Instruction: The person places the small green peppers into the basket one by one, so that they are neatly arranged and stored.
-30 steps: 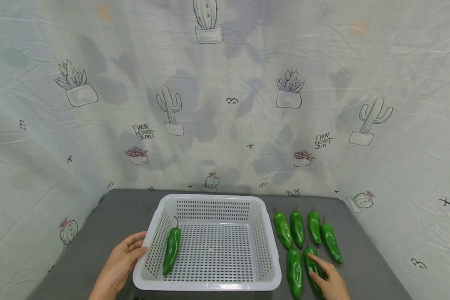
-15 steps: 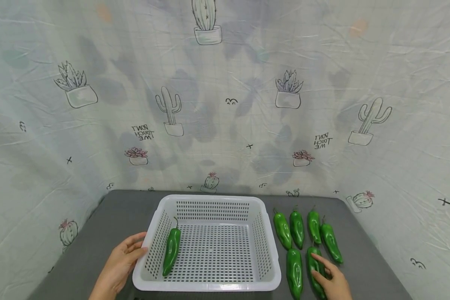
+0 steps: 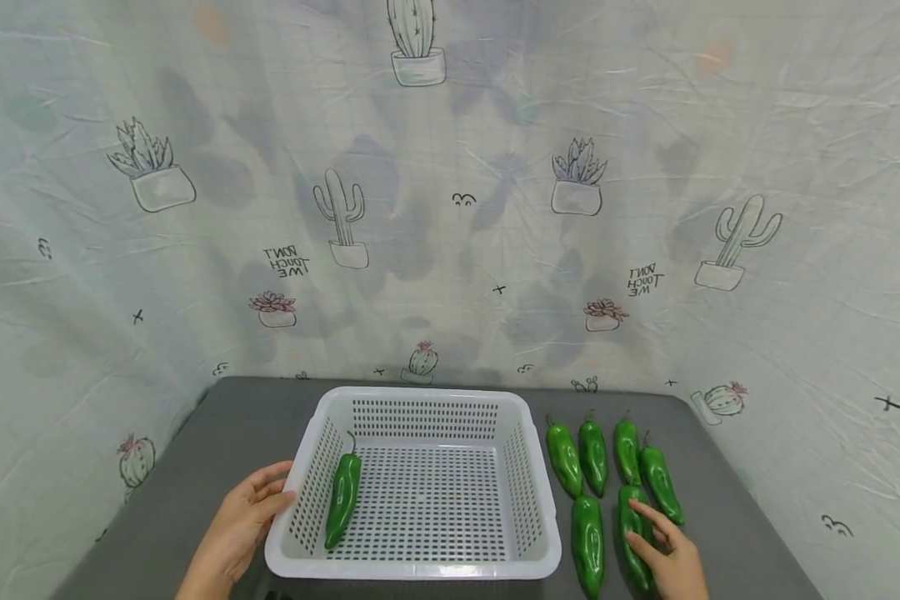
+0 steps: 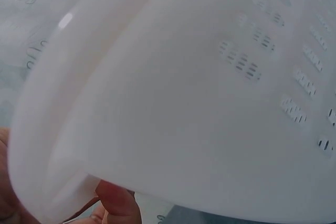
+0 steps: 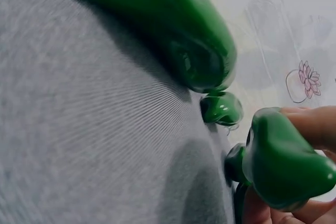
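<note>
My left hand grips the left rim of a white perforated plastic basket. In the left wrist view the basket wall fills most of the picture, with fingertips below its rim. One long green pepper lies inside the basket along the left wall. On the right, my right hand pinches another green pepper between thumb and fingers, low over the table. The right wrist view shows this held pepper end-on. A bit of green beside it is mostly hidden by the hand.
More green peppers lie right of the basket: one pepper beside the held one, and several behind, among them a pepper close to the basket. The grey tabletop ends at a cactus-printed curtain.
My right hand has moved slightly right and away from me, shifting the pepper in it the same way and turning it a little. My left hand and the basket have stayed in place.
</note>
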A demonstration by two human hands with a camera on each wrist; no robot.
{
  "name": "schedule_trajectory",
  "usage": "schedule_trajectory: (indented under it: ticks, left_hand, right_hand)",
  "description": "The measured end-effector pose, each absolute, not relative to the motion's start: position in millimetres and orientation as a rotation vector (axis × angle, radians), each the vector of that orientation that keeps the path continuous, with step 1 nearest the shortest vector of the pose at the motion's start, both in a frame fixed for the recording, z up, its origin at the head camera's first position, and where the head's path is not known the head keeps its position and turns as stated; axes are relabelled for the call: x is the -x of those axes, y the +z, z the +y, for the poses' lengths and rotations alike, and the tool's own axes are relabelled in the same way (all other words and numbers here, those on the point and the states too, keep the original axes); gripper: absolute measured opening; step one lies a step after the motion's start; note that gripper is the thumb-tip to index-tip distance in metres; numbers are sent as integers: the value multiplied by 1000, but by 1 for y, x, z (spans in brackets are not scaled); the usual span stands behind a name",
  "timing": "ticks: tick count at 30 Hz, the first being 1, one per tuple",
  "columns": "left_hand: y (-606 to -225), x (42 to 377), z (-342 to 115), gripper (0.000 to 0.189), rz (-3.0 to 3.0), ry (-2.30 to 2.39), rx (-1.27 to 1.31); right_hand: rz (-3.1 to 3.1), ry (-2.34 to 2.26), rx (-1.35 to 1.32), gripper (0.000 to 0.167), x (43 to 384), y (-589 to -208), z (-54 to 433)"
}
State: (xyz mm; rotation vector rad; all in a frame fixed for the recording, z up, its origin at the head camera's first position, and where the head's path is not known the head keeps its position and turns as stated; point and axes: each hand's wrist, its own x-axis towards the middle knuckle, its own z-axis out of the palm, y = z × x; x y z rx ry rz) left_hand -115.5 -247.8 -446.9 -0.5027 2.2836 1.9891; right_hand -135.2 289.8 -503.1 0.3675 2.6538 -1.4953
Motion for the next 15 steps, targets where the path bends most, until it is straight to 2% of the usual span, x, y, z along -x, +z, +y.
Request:
schedule_trajectory:
  ticks: [15]
  left_hand:
    - [-446, 114, -249, 57, 2268, 2004, 485]
  right_hand:
    - [2643, -1721, -347, 69, 140, -470, 273]
